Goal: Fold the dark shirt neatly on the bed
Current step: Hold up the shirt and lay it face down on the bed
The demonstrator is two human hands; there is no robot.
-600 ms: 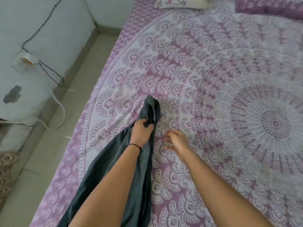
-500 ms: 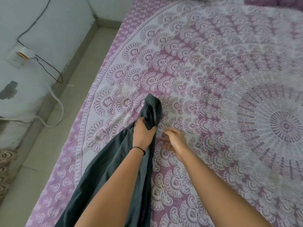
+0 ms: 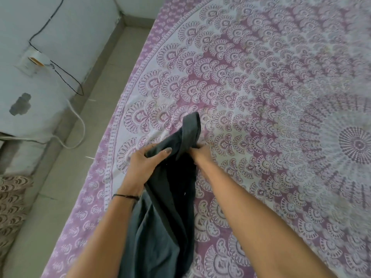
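The dark grey shirt [image 3: 162, 221] lies bunched in a long strip on the purple and white patterned bed [image 3: 261, 97], running from the bottom edge up to a folded tip near the middle left. My left hand [image 3: 143, 164], with a thin black band on the wrist, grips the shirt's left edge, thumb on top of the cloth. My right hand [image 3: 200, 155] grips the shirt's right edge just beside the tip. Between the two hands the cloth is spread a little. The lower end of the shirt runs out of view.
The bed's left edge [image 3: 94, 187] drops to a narrow strip of grey floor [image 3: 66, 177] along a pale wall [image 3: 50, 67]. A wall socket [image 3: 34, 61] with black and white cables hangs there. A patterned brown cloth [image 3: 12, 207] lies at the far left.
My right hand moved left from the bare sheet and took hold of the shirt's right edge. My left hand shifted left along the cloth, pulling it wider. The camera tilted down.
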